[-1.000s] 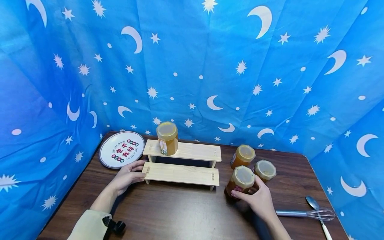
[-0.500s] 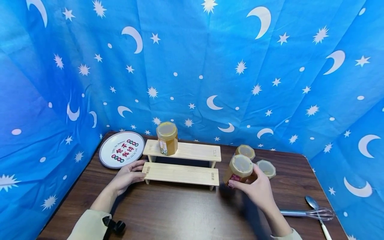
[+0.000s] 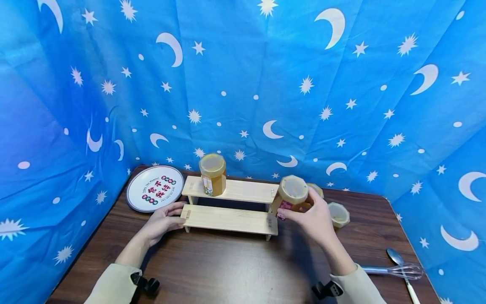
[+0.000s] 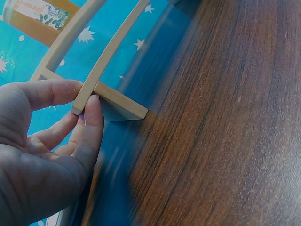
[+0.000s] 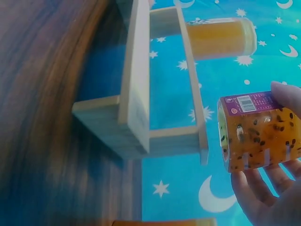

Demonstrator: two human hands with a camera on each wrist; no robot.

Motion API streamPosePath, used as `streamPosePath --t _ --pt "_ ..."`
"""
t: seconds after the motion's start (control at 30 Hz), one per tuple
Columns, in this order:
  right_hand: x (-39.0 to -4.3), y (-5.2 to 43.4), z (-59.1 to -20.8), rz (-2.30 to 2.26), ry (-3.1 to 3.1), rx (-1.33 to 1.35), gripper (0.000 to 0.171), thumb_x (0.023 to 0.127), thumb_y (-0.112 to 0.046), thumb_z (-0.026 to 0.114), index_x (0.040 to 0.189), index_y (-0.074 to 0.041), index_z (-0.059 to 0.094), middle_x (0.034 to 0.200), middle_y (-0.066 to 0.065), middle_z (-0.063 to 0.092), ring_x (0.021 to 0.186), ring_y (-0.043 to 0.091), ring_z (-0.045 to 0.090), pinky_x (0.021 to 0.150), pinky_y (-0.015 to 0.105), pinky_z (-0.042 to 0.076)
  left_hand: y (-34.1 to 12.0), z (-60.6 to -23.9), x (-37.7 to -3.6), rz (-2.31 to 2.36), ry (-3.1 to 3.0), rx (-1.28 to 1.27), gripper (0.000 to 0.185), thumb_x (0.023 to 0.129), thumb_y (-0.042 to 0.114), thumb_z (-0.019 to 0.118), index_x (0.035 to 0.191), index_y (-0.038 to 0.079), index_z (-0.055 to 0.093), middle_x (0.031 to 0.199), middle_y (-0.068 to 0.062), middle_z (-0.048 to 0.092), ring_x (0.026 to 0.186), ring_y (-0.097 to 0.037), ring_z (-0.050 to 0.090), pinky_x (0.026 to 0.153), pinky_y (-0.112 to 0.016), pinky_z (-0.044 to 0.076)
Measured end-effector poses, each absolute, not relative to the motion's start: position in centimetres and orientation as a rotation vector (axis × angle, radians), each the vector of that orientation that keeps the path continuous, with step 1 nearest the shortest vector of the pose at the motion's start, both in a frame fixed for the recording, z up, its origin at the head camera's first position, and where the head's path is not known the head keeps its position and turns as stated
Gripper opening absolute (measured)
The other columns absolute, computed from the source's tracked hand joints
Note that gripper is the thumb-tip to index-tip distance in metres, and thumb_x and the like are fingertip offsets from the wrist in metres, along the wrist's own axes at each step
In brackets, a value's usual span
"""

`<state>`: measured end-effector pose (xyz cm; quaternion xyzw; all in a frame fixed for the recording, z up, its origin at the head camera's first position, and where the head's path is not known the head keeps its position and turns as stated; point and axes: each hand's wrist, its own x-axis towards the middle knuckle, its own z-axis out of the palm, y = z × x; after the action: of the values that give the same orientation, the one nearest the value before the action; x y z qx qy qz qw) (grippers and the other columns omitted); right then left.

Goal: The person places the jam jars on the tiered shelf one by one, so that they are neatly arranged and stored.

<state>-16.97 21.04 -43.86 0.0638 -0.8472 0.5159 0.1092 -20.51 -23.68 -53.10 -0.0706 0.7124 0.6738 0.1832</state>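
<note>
Honey-coloured jar with a hexagonal pale lid (image 3: pixel 291 195) is up off the table, wrapped by the fingers and thumb of the right hand (image 3: pixel 313 219), just beside the right end of the two-step pale wooden shelf (image 3: pixel 231 219). Filled with amber pulp flecked with dark seeds, it probably has real weight for its size; whether the wall is glass or plastic cannot be told, so it is best treated as breakable. Its smooth sides look slippery, so a full wrap round the body, below the lid, seems the safest hold. Seen from the right wrist, the jar (image 5: pixel 254 132) carries a purple label with a barcode; its print is too small to read.

Left hand (image 3: pixel 162 220) pinches the left end of the shelf's lower step, thumb on top and fingers under the edge (image 4: pixel 89 117).

Beyond that hand, on the upper step, stands a second amber jar (image 3: pixel 212 174) with a label too small to read. Left of it lies a round white plate with red and green Chinese characters (image 3: pixel 155 194), which I cannot make out. Behind the right hand sit two more jars (image 3: pixel 338 214); to its right lie a metal whisk (image 3: pixel 395 270) and a spoon (image 3: pixel 398 259).
</note>
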Motion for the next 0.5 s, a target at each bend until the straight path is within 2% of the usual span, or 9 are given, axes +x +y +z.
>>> streamPosePath --t 0.13,0.33,0.5 --pt "-18.2 20.1 -43.3 1.503 -2.500 0.210 0.076 0.076 -0.035 0.095 0.141 -0.022 0.058 0.127 -0.001 0.065 0.107 0.019 0.061 0.082 0.037 0.056 -23.6 -53.0 -20.5 1.900 2.010 -0.191 0.074 0.091 0.002 0.071 0.157 0.000 0.038 0.146 -0.026 0.048 0.106 -0.022 0.067 0.089 -0.033 0.058" --pt "-19.7 18.7 -42.9 1.499 -2.514 0.219 0.079 0.075 -0.039 0.095 0.141 -0.020 0.057 0.125 0.000 0.066 0.100 0.021 0.060 0.076 0.036 0.053 -23.6 -53.1 -20.6 1.900 2.006 -0.201 0.073 0.091 0.002 0.071 0.157 0.001 0.039 0.146 -0.025 0.049 0.106 -0.022 0.067 0.088 -0.033 0.058" --pt "-20.7 17.6 -42.8 1.582 -2.492 0.220 0.079 0.076 -0.037 0.095 0.143 -0.020 0.056 0.128 0.000 0.066 0.109 0.021 0.063 0.087 0.042 0.056 -23.6 -53.2 -20.6 1.896 2.002 -0.216 0.074 0.090 0.002 0.072 0.157 0.001 0.039 0.146 -0.025 0.049 0.106 -0.023 0.067 0.088 -0.033 0.059"
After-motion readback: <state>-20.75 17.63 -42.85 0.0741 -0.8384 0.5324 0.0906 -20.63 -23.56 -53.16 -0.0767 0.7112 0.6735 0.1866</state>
